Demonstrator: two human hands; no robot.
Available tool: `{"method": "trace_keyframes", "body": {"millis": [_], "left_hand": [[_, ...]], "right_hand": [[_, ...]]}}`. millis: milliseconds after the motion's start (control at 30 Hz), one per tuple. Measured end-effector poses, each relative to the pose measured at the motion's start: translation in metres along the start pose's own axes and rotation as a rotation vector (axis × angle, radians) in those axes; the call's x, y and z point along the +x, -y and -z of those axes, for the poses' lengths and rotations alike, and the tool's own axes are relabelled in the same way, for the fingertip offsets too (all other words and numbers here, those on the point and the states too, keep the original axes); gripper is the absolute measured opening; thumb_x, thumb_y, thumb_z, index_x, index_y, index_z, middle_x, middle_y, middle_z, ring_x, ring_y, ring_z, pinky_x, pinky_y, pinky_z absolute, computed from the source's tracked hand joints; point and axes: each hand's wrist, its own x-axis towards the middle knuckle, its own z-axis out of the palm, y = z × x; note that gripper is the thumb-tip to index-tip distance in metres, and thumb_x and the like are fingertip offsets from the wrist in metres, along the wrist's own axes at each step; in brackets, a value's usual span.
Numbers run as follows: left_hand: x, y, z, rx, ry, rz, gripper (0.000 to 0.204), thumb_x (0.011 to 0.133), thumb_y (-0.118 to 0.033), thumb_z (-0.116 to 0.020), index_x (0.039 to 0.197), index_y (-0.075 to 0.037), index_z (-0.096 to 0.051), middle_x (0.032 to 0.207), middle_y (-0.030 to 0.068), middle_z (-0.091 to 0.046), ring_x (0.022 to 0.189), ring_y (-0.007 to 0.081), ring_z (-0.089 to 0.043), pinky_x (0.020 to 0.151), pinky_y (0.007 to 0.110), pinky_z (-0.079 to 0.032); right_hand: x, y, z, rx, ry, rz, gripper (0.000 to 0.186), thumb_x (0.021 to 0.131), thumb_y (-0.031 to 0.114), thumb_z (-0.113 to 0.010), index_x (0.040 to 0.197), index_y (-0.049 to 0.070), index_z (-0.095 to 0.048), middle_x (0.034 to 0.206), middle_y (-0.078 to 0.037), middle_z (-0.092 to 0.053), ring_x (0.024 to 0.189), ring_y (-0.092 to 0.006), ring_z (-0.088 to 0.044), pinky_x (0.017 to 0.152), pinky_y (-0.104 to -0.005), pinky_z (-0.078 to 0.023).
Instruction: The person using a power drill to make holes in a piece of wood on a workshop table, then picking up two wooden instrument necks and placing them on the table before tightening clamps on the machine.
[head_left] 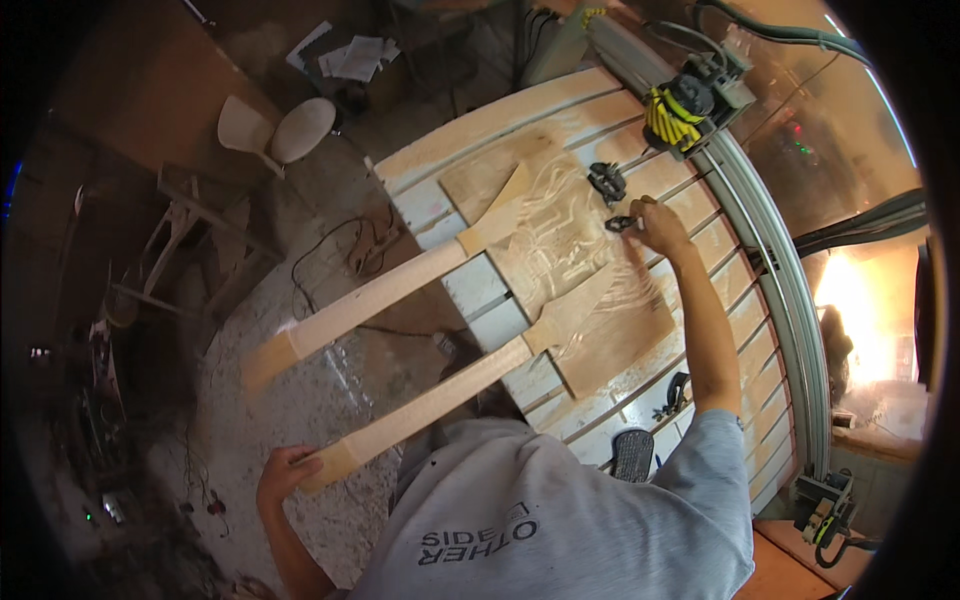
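Observation:
At the lower left, my left hand (288,475) is closed round the end of a long pale wooden neck-shaped piece (440,405), whose other end widens and lies over a carved wooden board (610,345). A similar long wooden piece (370,292) runs alongside it, farther off, its outer end jutting past the bed edge. Over the slotted machine bed (735,250), my right hand (657,226) pinches a small black clamp-like part (620,224). Just beyond that lies another black clamp-like part (606,182), apart from my fingers.
A machine rail (790,300) curves along the right, bearing a black-and-yellow unit (680,112). Near me on the bed are a dark keypad-like object (632,455) and another black part (676,392). A white chair (247,130) and loose cables (325,250) are on the left.

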Motion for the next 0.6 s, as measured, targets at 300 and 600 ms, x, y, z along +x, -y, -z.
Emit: {"method": "trace_keyframes", "body": {"millis": [300, 600], "left_hand": [[-0.009, 0.006, -0.009, -0.029, -0.006, -0.017, 0.046, 0.082, -0.029, -0.085, 0.115, 0.001, -0.074, 0.099, 0.0086, -0.076, 0.088, 0.0155, -0.068, 0.082, 0.032, -0.053], [-0.01, 0.006, -0.013, -0.074, -0.005, -0.026, 0.039, 0.085, -0.02, -0.082, 0.113, 0.004, -0.073, 0.097, 0.0091, -0.075, 0.086, 0.0144, -0.068, 0.079, 0.03, -0.053]], "right_hand": [[0.026, -0.004, -0.04, 0.201, 0.147, -0.457, 0.037, 0.088, 0.038, -0.065, 0.084, 0.002, -0.072, 0.087, -0.026, -0.069, 0.093, -0.0405, -0.071, 0.082, -0.0496, -0.056], [0.016, 0.002, -0.006, -0.046, 0.041, 0.062, 0.029, 0.084, 0.029, -0.072, 0.092, 0.001, -0.07, 0.09, -0.021, -0.071, 0.09, -0.0404, -0.071, 0.08, -0.0497, -0.056]]}}
